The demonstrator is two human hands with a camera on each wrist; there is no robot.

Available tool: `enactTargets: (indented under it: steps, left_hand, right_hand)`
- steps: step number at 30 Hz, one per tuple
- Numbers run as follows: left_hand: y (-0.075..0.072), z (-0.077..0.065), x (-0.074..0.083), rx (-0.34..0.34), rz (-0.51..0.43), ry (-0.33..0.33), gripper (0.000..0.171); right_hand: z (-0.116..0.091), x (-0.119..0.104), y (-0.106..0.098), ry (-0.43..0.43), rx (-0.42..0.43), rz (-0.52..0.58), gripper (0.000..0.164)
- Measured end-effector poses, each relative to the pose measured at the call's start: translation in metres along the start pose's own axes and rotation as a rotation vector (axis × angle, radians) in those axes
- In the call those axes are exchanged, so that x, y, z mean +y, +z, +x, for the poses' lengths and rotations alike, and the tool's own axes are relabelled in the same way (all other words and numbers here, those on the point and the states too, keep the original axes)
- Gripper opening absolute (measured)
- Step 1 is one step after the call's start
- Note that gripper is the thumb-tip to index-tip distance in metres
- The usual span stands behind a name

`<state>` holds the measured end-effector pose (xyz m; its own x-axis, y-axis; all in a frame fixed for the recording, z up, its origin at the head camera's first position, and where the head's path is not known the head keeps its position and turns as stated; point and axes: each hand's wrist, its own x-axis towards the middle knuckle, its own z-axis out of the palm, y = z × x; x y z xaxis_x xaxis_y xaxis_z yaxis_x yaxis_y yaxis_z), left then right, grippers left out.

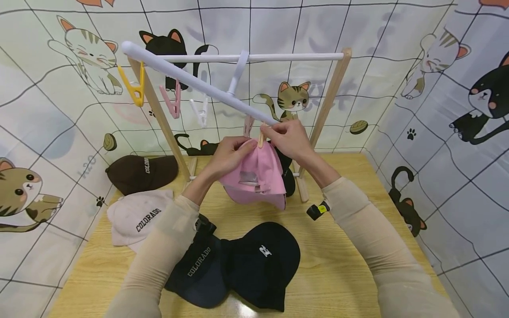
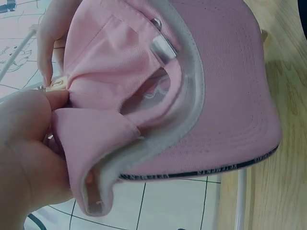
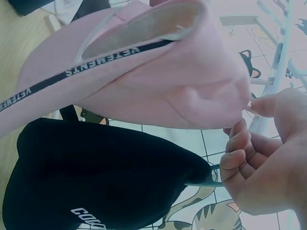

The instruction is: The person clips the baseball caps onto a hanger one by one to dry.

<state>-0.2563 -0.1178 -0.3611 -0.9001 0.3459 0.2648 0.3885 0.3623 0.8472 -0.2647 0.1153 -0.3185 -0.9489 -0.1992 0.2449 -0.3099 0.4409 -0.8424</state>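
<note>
Beneath the white bar's near end hangs a pink cap (image 1: 258, 172), crown up, its back opening and metal buckle toward me. My left hand (image 1: 233, 157) grips the crown fabric between thumb and fingers; the left wrist view shows the cloth (image 2: 91, 91) bunched there. A pale yellow clothespin (image 1: 261, 138) stands at the crown's top. My right hand (image 1: 289, 139) pinches at its upper end, thumb against forefinger; in the right wrist view those fingertips meet at the cap's edge. Close behind hangs a black cap (image 3: 96, 167) with white lettering, mostly hidden in the head view.
A wooden-legged rack (image 1: 332, 97) carries the white bar (image 1: 191, 81). Along it hang yellow (image 1: 137, 90), pink (image 1: 173, 101) and white clothespins (image 1: 200, 112). Brown (image 1: 137, 174), pale pink (image 1: 135, 216), dark grey (image 1: 203, 274) and black caps (image 1: 262, 265) lie on the wooden table (image 1: 334, 265).
</note>
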Motion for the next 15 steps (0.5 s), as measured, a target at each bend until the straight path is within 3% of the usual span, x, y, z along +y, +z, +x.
enactTargets:
  steps: [8, 15]
  left_hand:
    - [0.0010, 0.0002, -0.0052, 0.036, 0.143, 0.012, 0.038]
    - [0.0047, -0.0006, -0.0072, 0.045, 0.201, 0.037, 0.047]
  right_hand:
    - [-0.0009, 0.0070, 0.0008, 0.003, -0.033, 0.010, 0.034]
    - [-0.0020, 0.0102, 0.0000, -0.014, -0.047, 0.023, 0.029]
